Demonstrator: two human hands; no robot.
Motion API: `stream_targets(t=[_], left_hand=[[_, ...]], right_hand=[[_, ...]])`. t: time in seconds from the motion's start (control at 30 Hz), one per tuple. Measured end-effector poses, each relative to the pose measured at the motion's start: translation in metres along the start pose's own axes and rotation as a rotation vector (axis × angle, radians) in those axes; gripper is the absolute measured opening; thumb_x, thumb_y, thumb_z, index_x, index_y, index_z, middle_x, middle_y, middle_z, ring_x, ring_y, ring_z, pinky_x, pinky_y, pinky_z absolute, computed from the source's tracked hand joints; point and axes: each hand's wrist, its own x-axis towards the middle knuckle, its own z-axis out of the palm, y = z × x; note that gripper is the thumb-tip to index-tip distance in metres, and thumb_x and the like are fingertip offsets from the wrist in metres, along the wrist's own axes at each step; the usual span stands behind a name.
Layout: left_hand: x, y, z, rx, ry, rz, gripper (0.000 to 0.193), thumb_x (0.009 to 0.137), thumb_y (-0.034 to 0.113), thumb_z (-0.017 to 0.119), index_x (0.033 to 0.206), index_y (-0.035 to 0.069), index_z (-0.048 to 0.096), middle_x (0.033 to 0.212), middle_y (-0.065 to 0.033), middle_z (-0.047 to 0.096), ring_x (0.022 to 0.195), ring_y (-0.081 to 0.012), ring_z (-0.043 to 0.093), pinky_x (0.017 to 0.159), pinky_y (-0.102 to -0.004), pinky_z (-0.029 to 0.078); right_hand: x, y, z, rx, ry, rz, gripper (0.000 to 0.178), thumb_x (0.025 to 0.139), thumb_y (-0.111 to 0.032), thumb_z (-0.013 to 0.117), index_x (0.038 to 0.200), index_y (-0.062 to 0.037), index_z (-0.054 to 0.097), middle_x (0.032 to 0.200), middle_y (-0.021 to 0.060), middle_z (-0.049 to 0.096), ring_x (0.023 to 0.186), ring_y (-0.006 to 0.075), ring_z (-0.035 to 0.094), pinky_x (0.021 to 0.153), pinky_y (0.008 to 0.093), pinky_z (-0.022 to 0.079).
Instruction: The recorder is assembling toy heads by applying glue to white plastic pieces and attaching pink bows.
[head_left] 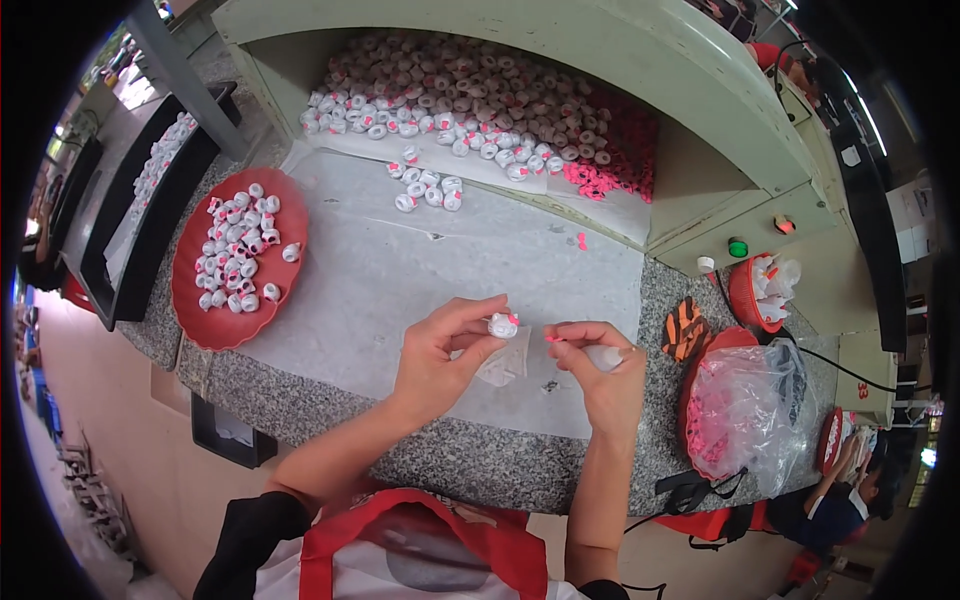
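Between the thumb and fingers of my left hand is a small white figurine head with a pink bow on it. My right hand, a short way to the right, pinches a tiny pink piece; its exact shape is too small to tell. A finger of that hand has a pale cover on it. Below the hands lies a crumpled white tissue on the paper sheet. Farther back on the sheet stands a small group of white figurine heads.
A red scalloped tray of finished-looking white heads stands left. The metal cabinet holds heaped white heads and pink pieces. At right are an orange-black striped cloth, a red basket and a plastic bag over a red tray.
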Motion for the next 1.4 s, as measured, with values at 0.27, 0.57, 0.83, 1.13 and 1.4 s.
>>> stream_targets(t=[0.27, 0.57, 0.83, 1.13, 1.4], left_hand=[[-0.002, -0.002, -0.002, 0.032, 0.006, 0.015, 0.034, 0.075, -0.012, 0.052, 0.107, 0.0, 0.053, 0.102, -0.0112, 0.051, 0.093, -0.0176, 0.056, 0.079, -0.026, 0.049], [0.0, 0.003, -0.002, 0.079, -0.039, 0.154, 0.033, 0.072, -0.015, 0.054, 0.102, -0.002, 0.056, 0.104, -0.0129, 0.051, 0.095, -0.0198, 0.054, 0.081, -0.0276, 0.049], [-0.001, 0.003, -0.005, -0.237, -0.11, -0.082, 0.028, 0.075, -0.01, 0.053, 0.101, -0.003, 0.056, 0.108, -0.0146, 0.051, 0.096, -0.0203, 0.054, 0.081, -0.0282, 0.046], [-0.006, 0.002, 0.003, -0.066, -0.047, 0.049, 0.026, 0.079, -0.007, 0.051, 0.103, -0.001, 0.055, 0.101, -0.0106, 0.054, 0.094, -0.017, 0.053, 0.079, -0.0269, 0.045], [0.0, -0.004, -0.004, -0.43, 0.059, -0.339, 0.025, 0.081, 0.002, 0.054, 0.105, -0.003, 0.052, 0.089, -0.011, 0.06, 0.084, -0.0161, 0.058, 0.077, -0.0278, 0.047]], right_hand=[[-0.012, 0.0, 0.016, 0.011, -0.071, -0.144, 0.009, 0.065, 0.008, 0.064, 0.071, 0.0037, 0.059, 0.077, 0.0097, 0.057, 0.068, 0.0115, 0.054, 0.058, 0.0207, 0.044], [-0.009, 0.003, 0.022, 0.01, 0.019, 0.081, 0.013, 0.067, 0.003, 0.067, 0.076, 0.0005, 0.059, 0.069, 0.0033, 0.058, 0.062, 0.0082, 0.052, 0.056, 0.0186, 0.042], [-0.009, -0.001, 0.023, -0.074, -0.039, -0.031, 0.019, 0.067, 0.0, 0.069, 0.084, -0.0023, 0.061, 0.074, 0.0014, 0.058, 0.066, 0.0068, 0.052, 0.058, 0.0185, 0.042], [-0.011, 0.008, 0.028, -0.021, -0.039, -0.099, 0.018, 0.067, 0.005, 0.066, 0.084, 0.0012, 0.062, 0.075, 0.0043, 0.056, 0.07, 0.0093, 0.052, 0.063, 0.021, 0.041], [-0.006, 0.013, 0.033, -0.125, -0.011, -0.204, 0.022, 0.065, 0.005, 0.067, 0.086, 0.0001, 0.061, 0.081, 0.0055, 0.056, 0.067, 0.0094, 0.052, 0.06, 0.0202, 0.041]])
